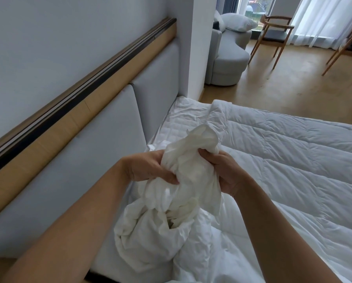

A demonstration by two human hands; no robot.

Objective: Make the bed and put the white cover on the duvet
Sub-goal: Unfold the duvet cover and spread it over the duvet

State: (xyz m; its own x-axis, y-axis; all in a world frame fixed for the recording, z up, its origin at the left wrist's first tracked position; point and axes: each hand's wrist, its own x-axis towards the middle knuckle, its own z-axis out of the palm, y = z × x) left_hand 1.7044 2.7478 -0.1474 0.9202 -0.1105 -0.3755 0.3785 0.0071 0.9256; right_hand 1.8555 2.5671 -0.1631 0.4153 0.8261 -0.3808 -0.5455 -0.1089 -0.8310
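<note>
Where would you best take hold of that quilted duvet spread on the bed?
Take the duvet by its raised corner nearest the padded headboard, coming from the headboard side: elsewhere it lies flat, but that corner seems turned up and free. The left hand and right hand grip the white cover.

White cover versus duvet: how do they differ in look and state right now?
The white cover is bunched into a crumpled wad; the duvet lies spread out across the bed. The white cover is plain, smooth cloth; the duvet is quilted in stitched channels. The left hand and right hand grip the white cover, not the duvet. Both are white.
</note>
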